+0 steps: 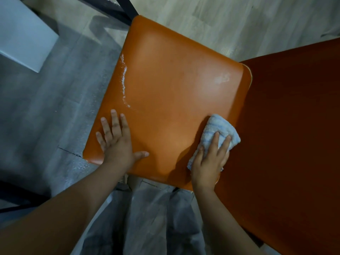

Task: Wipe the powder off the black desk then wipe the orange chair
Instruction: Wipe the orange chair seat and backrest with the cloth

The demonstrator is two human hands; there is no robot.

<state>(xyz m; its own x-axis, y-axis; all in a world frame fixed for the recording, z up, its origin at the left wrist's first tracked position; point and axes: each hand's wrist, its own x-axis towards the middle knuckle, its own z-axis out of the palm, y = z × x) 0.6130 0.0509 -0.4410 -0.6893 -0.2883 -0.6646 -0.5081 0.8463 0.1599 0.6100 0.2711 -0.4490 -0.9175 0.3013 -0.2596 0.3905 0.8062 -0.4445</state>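
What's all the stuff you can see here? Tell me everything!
seat: one, orange, middle
chair back: one, darker orange, right
powder: one streak, white, along the seat's left edge; a faint smear nearer the chair back
cloth: one, white and blue, seat's right side
floor: grey planks, around the chair
box: one, white, top left
bars: black, top
clothing: grey, bottom
left hand: flat on the seat
right hand: pressing on the cloth

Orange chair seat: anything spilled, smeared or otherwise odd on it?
Yes. A ragged line of white powder runs along the left edge of the glossy orange chair seat, and a faint whitish smudge sits near its far right corner. The folded blue-and-white cloth under the right hand touches neither.
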